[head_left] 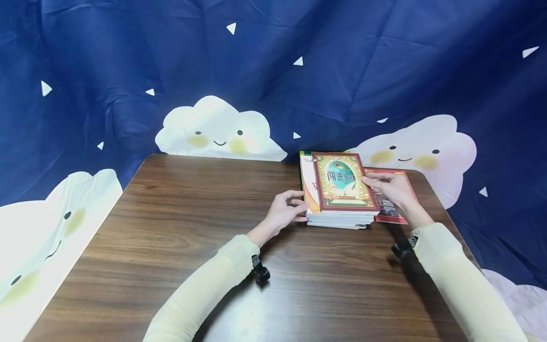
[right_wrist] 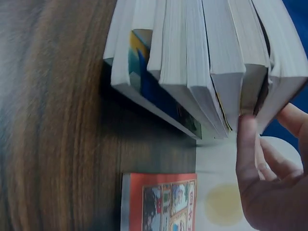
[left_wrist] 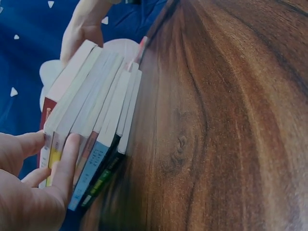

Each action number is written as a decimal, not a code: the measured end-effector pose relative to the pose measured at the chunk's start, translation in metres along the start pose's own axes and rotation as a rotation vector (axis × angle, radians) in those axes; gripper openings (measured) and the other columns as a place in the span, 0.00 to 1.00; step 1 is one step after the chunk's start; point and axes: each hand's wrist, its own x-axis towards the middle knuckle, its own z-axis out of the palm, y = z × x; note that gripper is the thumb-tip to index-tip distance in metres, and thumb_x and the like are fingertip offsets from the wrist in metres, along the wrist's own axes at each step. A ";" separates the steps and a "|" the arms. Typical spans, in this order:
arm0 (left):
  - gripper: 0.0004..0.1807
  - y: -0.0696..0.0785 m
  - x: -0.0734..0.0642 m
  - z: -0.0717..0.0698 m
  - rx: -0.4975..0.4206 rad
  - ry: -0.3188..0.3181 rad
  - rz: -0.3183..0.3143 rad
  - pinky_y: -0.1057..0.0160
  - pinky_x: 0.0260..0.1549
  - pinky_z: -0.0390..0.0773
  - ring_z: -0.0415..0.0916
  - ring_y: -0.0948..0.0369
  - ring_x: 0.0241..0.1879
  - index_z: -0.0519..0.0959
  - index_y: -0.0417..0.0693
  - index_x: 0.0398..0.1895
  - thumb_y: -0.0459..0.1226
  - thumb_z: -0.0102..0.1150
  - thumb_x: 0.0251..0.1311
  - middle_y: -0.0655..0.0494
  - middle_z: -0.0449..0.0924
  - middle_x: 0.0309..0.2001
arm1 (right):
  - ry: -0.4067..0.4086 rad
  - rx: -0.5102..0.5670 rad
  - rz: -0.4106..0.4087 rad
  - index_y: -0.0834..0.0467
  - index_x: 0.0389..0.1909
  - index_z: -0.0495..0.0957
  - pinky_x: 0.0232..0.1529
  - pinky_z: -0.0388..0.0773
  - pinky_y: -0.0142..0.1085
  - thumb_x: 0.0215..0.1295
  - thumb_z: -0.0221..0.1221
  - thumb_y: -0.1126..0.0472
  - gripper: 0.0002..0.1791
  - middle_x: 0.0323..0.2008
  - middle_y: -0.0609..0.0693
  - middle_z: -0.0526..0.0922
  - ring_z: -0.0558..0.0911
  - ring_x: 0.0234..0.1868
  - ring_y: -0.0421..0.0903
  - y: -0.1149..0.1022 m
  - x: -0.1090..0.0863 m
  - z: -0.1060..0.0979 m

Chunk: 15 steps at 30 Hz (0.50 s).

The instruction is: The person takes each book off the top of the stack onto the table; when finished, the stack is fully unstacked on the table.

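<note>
Touching the spines: left hand point(head_left: 283, 211), its fingers parted and lightly bent, tips against the left side of the stack point(head_left: 337, 219).
Pinching the edge: right hand point(head_left: 396, 191), apparently clamped on the right edge of the top book point(head_left: 343, 185), though the cover hides part of that hold from the head view.
Top book: lying flat on the pile, dark red border, blue-green oval on a golden ground.
White cover: another book point(head_left: 308, 178) beneath it, showing along the left.
Stack: several books piled flat at the table's far side, right of the middle, their edges uneven.
Red book point(head_left: 403, 217): flat on the wood, just right of the stack, partly covered by the right hand.
Sleeves: pale, a black device point(head_left: 260, 271) at the left wrist.
Table point(head_left: 179, 218): brown, wood-grained.
Curtain point(head_left: 273, 57): deep blue, with smiling clouds and white triangles.
</note>
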 end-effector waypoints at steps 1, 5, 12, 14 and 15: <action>0.26 0.000 0.000 0.001 0.000 -0.002 -0.001 0.56 0.44 0.94 0.84 0.63 0.31 0.75 0.38 0.69 0.26 0.65 0.69 0.50 0.80 0.43 | -0.012 -0.001 0.009 0.71 0.76 0.65 0.37 0.91 0.28 0.74 0.65 0.48 0.41 0.28 0.25 0.83 0.86 0.34 0.29 0.000 0.001 0.000; 0.26 0.000 0.000 0.003 0.006 -0.013 -0.001 0.56 0.44 0.95 0.83 0.62 0.31 0.75 0.38 0.70 0.27 0.64 0.69 0.49 0.81 0.44 | -0.067 0.059 0.036 0.73 0.77 0.61 0.40 0.91 0.28 0.76 0.64 0.51 0.41 0.29 0.27 0.85 0.86 0.34 0.29 -0.001 -0.001 -0.002; 0.26 0.001 0.000 0.005 0.007 -0.022 -0.007 0.58 0.43 0.95 0.83 0.63 0.31 0.75 0.38 0.70 0.27 0.64 0.69 0.50 0.81 0.43 | -0.094 0.102 0.044 0.71 0.72 0.67 0.39 0.91 0.27 0.76 0.63 0.56 0.34 0.31 0.28 0.86 0.86 0.35 0.31 0.001 -0.001 -0.010; 0.26 0.001 0.001 0.005 0.004 -0.017 -0.006 0.58 0.42 0.95 0.83 0.63 0.30 0.75 0.38 0.69 0.26 0.65 0.69 0.50 0.81 0.42 | -0.100 0.125 0.056 0.69 0.71 0.69 0.39 0.90 0.27 0.76 0.63 0.57 0.31 0.31 0.29 0.87 0.87 0.35 0.32 0.001 0.000 -0.011; 0.26 0.001 0.001 0.005 0.002 -0.014 -0.005 0.58 0.42 0.95 0.83 0.63 0.30 0.75 0.38 0.69 0.26 0.65 0.69 0.51 0.81 0.42 | -0.105 0.127 0.059 0.69 0.71 0.68 0.39 0.90 0.27 0.76 0.63 0.57 0.31 0.31 0.30 0.87 0.87 0.35 0.32 0.001 0.001 -0.011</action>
